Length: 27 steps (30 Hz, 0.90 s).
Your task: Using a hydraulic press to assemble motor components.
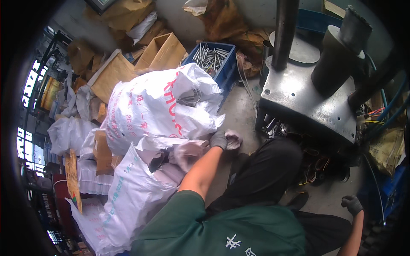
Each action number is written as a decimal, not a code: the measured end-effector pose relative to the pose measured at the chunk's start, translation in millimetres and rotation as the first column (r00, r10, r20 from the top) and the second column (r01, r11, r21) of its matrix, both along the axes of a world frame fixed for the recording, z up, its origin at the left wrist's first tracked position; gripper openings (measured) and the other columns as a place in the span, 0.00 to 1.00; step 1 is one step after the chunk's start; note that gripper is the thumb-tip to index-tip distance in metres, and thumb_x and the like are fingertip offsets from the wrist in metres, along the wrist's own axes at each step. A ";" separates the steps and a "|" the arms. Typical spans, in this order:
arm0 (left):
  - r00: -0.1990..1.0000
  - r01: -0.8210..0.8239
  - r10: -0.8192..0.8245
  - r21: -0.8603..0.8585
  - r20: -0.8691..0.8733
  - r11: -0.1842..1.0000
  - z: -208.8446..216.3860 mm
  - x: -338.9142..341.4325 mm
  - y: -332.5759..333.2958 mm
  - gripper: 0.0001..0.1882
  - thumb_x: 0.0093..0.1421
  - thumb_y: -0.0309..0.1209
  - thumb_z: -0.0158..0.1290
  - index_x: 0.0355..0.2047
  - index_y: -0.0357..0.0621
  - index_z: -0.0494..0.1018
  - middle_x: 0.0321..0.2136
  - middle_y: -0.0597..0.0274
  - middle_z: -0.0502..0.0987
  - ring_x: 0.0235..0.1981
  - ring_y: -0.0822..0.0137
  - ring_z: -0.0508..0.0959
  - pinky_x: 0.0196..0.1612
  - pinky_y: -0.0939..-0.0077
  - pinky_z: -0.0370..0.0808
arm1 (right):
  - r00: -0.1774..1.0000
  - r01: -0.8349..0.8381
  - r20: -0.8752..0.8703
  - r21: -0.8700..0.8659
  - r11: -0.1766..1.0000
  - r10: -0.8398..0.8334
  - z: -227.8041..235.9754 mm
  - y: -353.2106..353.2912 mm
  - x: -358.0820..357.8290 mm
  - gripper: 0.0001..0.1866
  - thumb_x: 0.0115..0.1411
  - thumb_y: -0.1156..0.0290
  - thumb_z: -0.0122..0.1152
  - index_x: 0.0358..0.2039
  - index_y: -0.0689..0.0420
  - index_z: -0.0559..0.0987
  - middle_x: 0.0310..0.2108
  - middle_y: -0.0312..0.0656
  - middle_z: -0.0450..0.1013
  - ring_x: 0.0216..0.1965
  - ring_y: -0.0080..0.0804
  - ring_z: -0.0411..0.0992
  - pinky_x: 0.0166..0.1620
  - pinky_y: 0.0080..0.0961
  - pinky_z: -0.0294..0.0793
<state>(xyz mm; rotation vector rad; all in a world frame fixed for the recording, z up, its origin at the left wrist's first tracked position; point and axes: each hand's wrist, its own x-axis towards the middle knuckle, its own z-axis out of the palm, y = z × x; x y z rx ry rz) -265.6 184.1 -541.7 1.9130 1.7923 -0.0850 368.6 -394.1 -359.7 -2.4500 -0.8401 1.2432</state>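
Note:
My left hand [218, 140], in a dark grey glove, is closed on a pale pinkish cloth [233, 141] beside the mouth of an open white woven sack [128, 192]. More pinkish, soft-looking material [190, 154] bulges from that sack, partly blurred. Behind it stands a fuller white woven sack [143, 111] with red print, its top crumpled and metal parts showing in the opening. Off to the right, away from the sacks, my right hand [352, 205] is in a dark glove too. Its fingers are curled in, and I see nothing in them.
A metal press [307, 91] with thick columns stands at the right, loose wires beneath it. Past the sacks sits a blue crate [228, 70] of metal rods, with an open cardboard box [160, 53] beside it. Hoses [395, 100] hang at far right. My bent knee [277, 158] is close to the press.

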 end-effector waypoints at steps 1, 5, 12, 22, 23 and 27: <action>0.999 -0.022 0.021 0.030 0.036 0.999 -2.5 1.1 0.2 0.16 0.63 0.32 0.61 0.50 0.47 0.84 0.51 0.39 0.84 0.56 0.39 0.83 0.58 0.47 0.78 | 0.982 -0.133 0.133 -0.039 0.990 0.137 8.1 10.6 -7.9 0.19 0.66 0.71 0.67 0.56 0.65 0.84 0.40 0.46 0.85 0.33 0.34 0.82 0.37 0.31 0.84; 0.963 -0.132 0.082 0.183 0.255 0.974 9.9 7.8 -11.3 0.16 0.61 0.27 0.60 0.50 0.45 0.83 0.49 0.38 0.84 0.54 0.34 0.81 0.58 0.47 0.77 | 0.997 0.066 0.042 -0.051 0.997 -0.063 53.8 68.9 -61.0 0.29 0.65 0.66 0.71 0.64 0.64 0.79 0.52 0.51 0.82 0.34 0.32 0.82 0.31 0.29 0.84; 0.765 -0.297 0.128 0.169 0.631 0.940 69.2 8.8 -51.2 0.13 0.61 0.23 0.58 0.46 0.38 0.79 0.37 0.43 0.83 0.40 0.51 0.83 0.48 0.60 0.79 | 0.696 -0.710 0.377 0.239 0.662 0.611 158.2 228.3 -169.5 0.39 0.60 0.67 0.77 0.71 0.58 0.74 0.64 0.53 0.75 0.50 0.41 0.81 0.55 0.35 0.83; 0.309 -0.056 -0.177 0.203 0.934 0.978 188.3 -44.1 -73.0 0.23 0.72 0.34 0.59 0.64 0.39 0.73 0.57 0.57 0.82 0.57 0.64 0.81 0.62 0.63 0.79 | 0.587 -0.421 0.010 0.858 0.295 0.810 92.2 470.6 -423.9 0.44 0.53 0.73 0.82 0.70 0.61 0.73 0.62 0.53 0.77 0.64 0.45 0.76 0.68 0.36 0.73; 0.426 -0.008 -0.285 0.319 0.859 0.948 197.3 -49.5 -72.7 0.27 0.71 0.36 0.61 0.67 0.39 0.70 0.59 0.56 0.80 0.59 0.64 0.80 0.63 0.63 0.78 | 0.431 -0.308 -0.228 0.872 0.380 0.873 72.8 481.9 -439.2 0.41 0.56 0.74 0.80 0.69 0.61 0.74 0.58 0.52 0.79 0.60 0.43 0.79 0.66 0.36 0.75; 0.350 -0.103 -0.251 0.304 0.902 0.947 184.9 -63.5 -76.3 0.37 0.64 0.38 0.70 0.68 0.40 0.68 0.61 0.56 0.77 0.63 0.63 0.76 0.65 0.65 0.75 | 0.663 -0.455 -0.106 0.729 0.511 0.741 31.4 517.2 -447.1 0.26 0.66 0.75 0.70 0.63 0.62 0.79 0.49 0.47 0.84 0.47 0.33 0.82 0.53 0.34 0.83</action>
